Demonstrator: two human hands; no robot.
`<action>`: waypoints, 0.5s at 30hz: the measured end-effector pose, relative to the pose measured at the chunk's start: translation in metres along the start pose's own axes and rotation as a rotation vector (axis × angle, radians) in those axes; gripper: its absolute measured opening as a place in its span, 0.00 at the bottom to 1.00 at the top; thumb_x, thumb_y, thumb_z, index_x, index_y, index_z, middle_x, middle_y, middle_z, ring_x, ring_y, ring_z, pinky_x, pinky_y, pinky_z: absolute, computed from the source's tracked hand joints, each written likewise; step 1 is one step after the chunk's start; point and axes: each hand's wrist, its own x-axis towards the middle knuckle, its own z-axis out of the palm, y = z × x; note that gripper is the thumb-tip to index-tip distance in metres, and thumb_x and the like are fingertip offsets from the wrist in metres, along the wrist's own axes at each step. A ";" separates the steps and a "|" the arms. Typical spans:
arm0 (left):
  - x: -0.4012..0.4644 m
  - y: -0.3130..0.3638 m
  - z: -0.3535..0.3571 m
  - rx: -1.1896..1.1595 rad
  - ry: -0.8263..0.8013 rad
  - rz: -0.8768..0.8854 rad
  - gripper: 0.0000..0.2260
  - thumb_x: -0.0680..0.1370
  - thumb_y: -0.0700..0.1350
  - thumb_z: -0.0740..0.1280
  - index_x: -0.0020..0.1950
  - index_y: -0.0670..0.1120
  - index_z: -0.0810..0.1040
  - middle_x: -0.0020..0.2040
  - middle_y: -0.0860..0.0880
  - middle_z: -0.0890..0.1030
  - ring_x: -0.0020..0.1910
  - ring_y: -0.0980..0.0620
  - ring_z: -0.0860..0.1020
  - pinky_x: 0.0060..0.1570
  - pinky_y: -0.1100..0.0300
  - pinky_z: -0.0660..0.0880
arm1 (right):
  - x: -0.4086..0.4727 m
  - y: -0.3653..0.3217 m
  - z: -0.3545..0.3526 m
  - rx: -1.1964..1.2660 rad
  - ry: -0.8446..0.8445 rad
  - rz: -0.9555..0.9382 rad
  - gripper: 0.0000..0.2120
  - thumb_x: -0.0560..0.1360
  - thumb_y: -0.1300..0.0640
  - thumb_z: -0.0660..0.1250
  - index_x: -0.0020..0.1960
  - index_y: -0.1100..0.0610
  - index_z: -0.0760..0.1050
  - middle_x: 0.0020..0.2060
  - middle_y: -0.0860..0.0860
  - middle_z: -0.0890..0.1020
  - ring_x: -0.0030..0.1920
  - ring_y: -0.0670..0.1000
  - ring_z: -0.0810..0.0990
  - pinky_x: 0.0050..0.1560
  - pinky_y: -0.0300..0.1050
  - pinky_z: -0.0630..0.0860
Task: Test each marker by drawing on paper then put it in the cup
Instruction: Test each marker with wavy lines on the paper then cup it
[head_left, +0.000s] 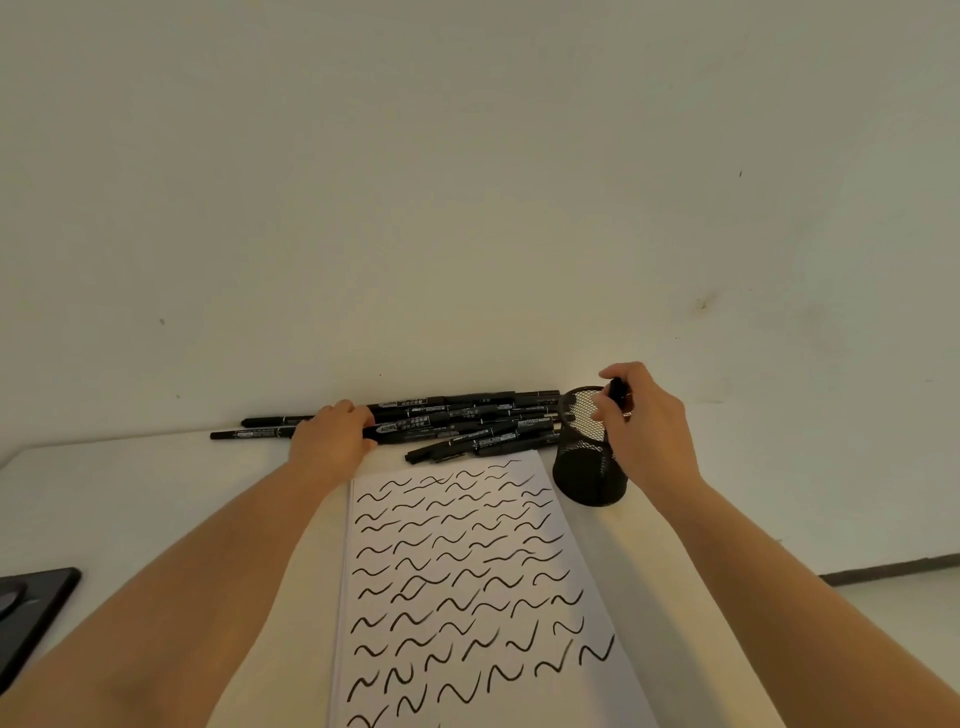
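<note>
A pile of black markers (467, 421) lies along the wall at the table's far edge. My left hand (332, 436) rests on the pile's left part, its fingers curled round one marker. A black mesh cup (584, 462) stands right of the pile, beside the paper's top right corner. My right hand (644, 421) hovers at the cup's rim and pinches a black marker (617, 391) held upright over the opening. A white sheet of paper (467, 587) covered with several rows of black wavy strokes lies in front of me.
A pale wall rises directly behind the markers. A dark flat object (31, 608) lies at the table's left edge. The table's right edge runs close behind the cup, with floor beyond it.
</note>
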 end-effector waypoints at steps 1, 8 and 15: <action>0.000 -0.001 0.000 -0.014 -0.003 -0.006 0.15 0.77 0.51 0.63 0.62 0.48 0.72 0.55 0.47 0.74 0.55 0.47 0.73 0.47 0.54 0.71 | 0.000 -0.001 0.000 -0.017 -0.008 -0.007 0.09 0.77 0.56 0.62 0.56 0.50 0.69 0.39 0.42 0.75 0.40 0.47 0.78 0.36 0.40 0.73; -0.010 -0.006 -0.004 -0.122 0.072 -0.045 0.11 0.76 0.50 0.64 0.57 0.50 0.76 0.50 0.50 0.76 0.50 0.49 0.75 0.40 0.59 0.66 | 0.000 -0.009 0.000 -0.113 -0.020 -0.043 0.11 0.76 0.56 0.63 0.58 0.52 0.70 0.42 0.45 0.74 0.40 0.45 0.72 0.39 0.39 0.70; -0.036 0.014 -0.024 -0.252 0.162 0.004 0.10 0.75 0.55 0.64 0.54 0.55 0.77 0.50 0.55 0.79 0.48 0.54 0.76 0.39 0.60 0.68 | -0.007 -0.021 -0.003 -0.309 0.025 -0.127 0.15 0.74 0.57 0.65 0.60 0.55 0.71 0.55 0.51 0.75 0.56 0.52 0.70 0.50 0.43 0.67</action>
